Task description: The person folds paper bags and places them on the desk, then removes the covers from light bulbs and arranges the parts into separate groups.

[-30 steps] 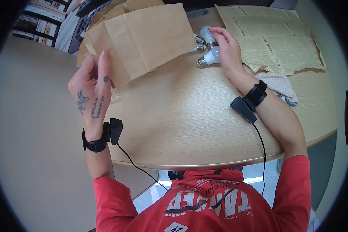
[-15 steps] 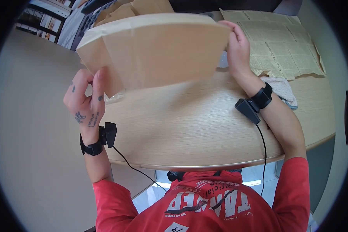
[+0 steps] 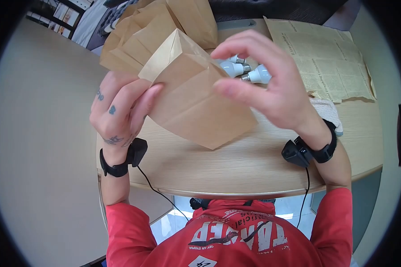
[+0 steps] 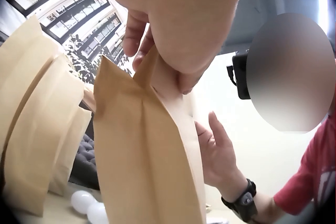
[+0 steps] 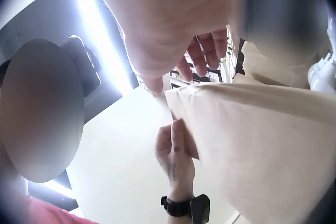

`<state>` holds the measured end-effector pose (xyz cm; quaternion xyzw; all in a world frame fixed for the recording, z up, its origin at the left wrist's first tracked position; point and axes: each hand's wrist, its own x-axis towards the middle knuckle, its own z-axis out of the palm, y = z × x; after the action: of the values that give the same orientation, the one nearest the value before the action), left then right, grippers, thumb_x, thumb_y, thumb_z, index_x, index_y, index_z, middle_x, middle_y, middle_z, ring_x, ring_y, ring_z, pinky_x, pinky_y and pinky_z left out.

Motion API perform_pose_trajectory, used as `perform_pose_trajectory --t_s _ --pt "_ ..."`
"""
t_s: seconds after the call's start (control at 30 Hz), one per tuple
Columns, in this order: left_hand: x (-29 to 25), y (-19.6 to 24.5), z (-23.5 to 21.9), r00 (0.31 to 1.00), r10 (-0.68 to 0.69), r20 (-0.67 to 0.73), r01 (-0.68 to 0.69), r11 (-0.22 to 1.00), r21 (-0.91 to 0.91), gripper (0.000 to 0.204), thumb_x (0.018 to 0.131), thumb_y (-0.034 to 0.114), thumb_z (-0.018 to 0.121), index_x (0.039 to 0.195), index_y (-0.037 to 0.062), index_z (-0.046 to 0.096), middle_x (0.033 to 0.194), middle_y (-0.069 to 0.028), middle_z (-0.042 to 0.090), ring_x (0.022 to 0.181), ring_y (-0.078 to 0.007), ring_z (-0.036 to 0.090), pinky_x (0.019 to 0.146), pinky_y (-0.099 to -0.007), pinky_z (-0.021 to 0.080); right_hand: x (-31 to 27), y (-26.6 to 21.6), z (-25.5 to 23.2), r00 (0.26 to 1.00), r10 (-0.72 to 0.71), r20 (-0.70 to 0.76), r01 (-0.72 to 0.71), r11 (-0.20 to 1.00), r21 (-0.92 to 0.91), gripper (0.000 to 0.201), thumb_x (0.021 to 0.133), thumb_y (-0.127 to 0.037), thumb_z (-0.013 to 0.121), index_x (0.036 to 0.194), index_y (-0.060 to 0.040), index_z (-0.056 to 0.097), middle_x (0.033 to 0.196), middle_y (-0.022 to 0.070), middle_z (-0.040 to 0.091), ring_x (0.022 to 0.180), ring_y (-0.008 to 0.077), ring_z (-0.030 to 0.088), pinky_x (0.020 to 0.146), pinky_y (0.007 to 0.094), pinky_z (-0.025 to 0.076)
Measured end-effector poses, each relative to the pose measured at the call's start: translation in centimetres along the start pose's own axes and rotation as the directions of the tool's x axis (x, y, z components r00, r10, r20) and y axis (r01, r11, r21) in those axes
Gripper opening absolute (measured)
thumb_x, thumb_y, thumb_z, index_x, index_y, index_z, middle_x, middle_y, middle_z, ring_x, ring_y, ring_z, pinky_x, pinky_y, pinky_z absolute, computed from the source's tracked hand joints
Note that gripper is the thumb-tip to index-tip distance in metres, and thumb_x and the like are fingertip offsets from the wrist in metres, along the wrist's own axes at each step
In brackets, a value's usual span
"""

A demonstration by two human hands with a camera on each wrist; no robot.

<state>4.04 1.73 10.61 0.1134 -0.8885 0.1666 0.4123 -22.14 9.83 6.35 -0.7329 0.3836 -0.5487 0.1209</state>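
A brown paper bag [image 3: 200, 102] hangs at a slant over the table in the head view. My left hand [image 3: 118, 107] pinches its left end between thumb and curled fingers. At the bag's other side, my right hand [image 3: 280, 84] is spread, thumb tip over the paper and fingers arched apart from the thumb. The right wrist view shows the right fingers above the long edge of the bag [image 5: 262, 145]. In the left wrist view, a crease runs down the narrow side of the bag [image 4: 142, 145]. White light bulbs [image 3: 260, 74] lie behind it, partly covered.
More brown paper bags [image 3: 142, 44] stand at the back left of the table [image 3: 254, 169]. A printed newspaper-style sheet [image 3: 338, 66] covers the back right. A knitted white cloth [image 3: 327, 111] lies by the right wrist. Cables run from both wrist cameras.
The bag has come away from the other bags towards the body and turned, its right end swinging down. My right hand has moved from the bulbs to the bag's edge, then spread.
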Motion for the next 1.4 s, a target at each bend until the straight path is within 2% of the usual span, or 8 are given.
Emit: perform_pose_trajectory --t_s 0.23,0.43,0.53,0.63,0.77,1.0,1.27,1.4 --pt "0.4 0.9 1.0 0.998 -0.031 -0.062 0.029 0.999 -0.028 0.024 0.068 0.004 0.087 0.082 0.0039 0.068 0.073 -0.007 0.062 0.063 -0.0228 0.058 0.054 -0.0315 0.045 -0.8 -0.1 1.8 0.999 0.009 -0.047 -0.01 1.0 -0.023 0.045 0.077 -0.015 0.085 0.114 0.0 0.066 0.103 0.0104 0.068 0.091 0.0209 0.066 0.084 0.0313 0.051" --pt "0.8 1.1 1.6 0.997 0.036 -0.067 -0.041 0.997 -0.07 0.023 0.067 0.003 0.087 0.079 0.004 0.068 0.072 -0.0068 0.062 0.063 -0.0228 0.058 0.054 -0.032 0.045 -0.6 0.3 1.8 0.993 0.028 -0.113 -0.031 0.999 -0.024 0.029 0.08 -0.018 0.08 0.102 -0.0018 0.069 0.09 0.0121 0.069 0.081 0.0246 0.067 0.074 0.0319 0.052" --pt "0.9 1.2 1.4 0.999 0.037 -0.032 -0.04 0.994 -0.1 0.03 0.067 0.008 0.09 0.086 0.0036 0.068 0.079 -0.0079 0.064 0.072 -0.0249 0.061 0.061 -0.0336 0.049 -0.6 0.0 1.3 0.98 0.168 -0.111 -0.16 0.985 0.07 0.025 0.084 -0.017 0.078 0.101 -0.0003 0.07 0.088 0.0101 0.071 0.08 0.0173 0.067 0.074 0.028 0.051" --pt "0.7 0.6 1.5 0.992 -0.059 -0.108 0.052 0.996 -0.07 0.053 0.067 0.014 0.093 0.109 0.0039 0.062 0.107 -0.0113 0.064 0.096 -0.0258 0.062 0.078 -0.0347 0.052 -0.5 -0.2 1.2 0.934 0.301 -0.19 -0.246 0.931 0.268 0.019 0.089 -0.013 0.075 0.101 0.0001 0.071 0.088 0.0049 0.072 0.081 0.0087 0.064 0.073 0.0242 0.05" --pt "-0.4 0.8 2.7 0.87 -0.489 -0.058 0.383 0.747 -0.543 0.078 0.072 0.016 0.091 0.131 0.0068 0.041 0.143 -0.016 0.041 0.124 -0.0248 0.05 0.1 -0.0386 0.046 -0.2 0.8 0.6 0.905 0.292 -0.31 -0.167 0.913 0.373 0.012 0.093 -0.007 0.071 0.102 0.0007 0.071 0.092 -0.0004 0.07 0.084 0.0055 0.062 0.076 0.0222 0.049" --pt "-0.1 1.9 3.9 0.715 -0.639 0.283 0.532 0.235 -0.813 0.061 0.077 0.013 0.088 0.123 0.0044 0.048 0.14 -0.0136 0.047 0.127 -0.0226 0.05 0.109 -0.0402 0.04 -0.5 1.4 0.6 0.928 0.235 -0.289 -0.073 0.875 0.478 0.015 0.094 -0.007 0.07 0.107 0.001 0.069 0.1 0.003 0.07 0.093 0.0076 0.062 0.082 0.0227 0.048" --pt "-0.4 2.0 3.7 0.744 -0.62 0.249 0.516 0.297 -0.804 0.037 0.09 0.016 0.077 0.122 0.0001 0.065 0.13 -0.0098 0.06 0.12 -0.0191 0.057 0.102 -0.0341 0.044 -0.4 1.6 0.6 0.95 0.221 -0.221 -0.116 0.905 0.409 0.016 0.092 -0.007 0.072 0.107 -0.001 0.069 0.114 0.0085 0.068 0.103 0.0132 0.061 0.09 0.0279 0.047" --pt "-0.8 1.9 3.6 0.769 -0.592 0.241 0.495 0.314 -0.81 0.033 0.091 0.016 0.076 0.118 -0.0003 0.066 0.126 -0.0095 0.061 0.116 -0.0182 0.059 0.099 -0.0329 0.046 0.5 2.1 0.8 0.941 -0.003 -0.338 0.125 0.932 0.341 0.024 0.089 -0.003 0.072 0.112 -0.002 0.067 0.132 0.014 0.059 0.115 0.0193 0.058 0.099 0.0332 0.045"
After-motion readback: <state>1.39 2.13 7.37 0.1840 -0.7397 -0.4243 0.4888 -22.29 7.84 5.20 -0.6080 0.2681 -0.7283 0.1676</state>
